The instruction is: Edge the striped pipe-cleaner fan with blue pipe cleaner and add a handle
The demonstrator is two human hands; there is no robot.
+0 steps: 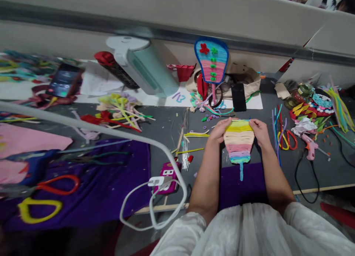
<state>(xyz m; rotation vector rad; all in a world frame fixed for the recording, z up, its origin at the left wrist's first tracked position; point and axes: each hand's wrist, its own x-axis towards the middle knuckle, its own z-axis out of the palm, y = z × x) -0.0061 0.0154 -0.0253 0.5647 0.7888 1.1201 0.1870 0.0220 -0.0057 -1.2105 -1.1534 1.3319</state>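
Between my two hands I hold a small hand fan [239, 139] made of pipe cleaners, striped yellow, cream, pink, lilac and blue, its blue stem pointing toward me. My left hand [219, 130] pinches its far left corner. At the far right corner, my right hand [259, 131] grips it between thumb and fingers. Under the stem lies purple cloth [242, 182]. Straight ahead stands a similar fan [212, 61], blue and pink with a dark blue rim, a red star and green bits. Yellow and cream pipe cleaners [196, 134] lie just left of my left hand.
To the right are red and yellow scissors [291, 139] and a pink glue gun [310, 147] with a black cord. A white cable [124, 132] crosses the left side above a magenta power strip [168, 178]. A pale green container [149, 67] stands by the wall.
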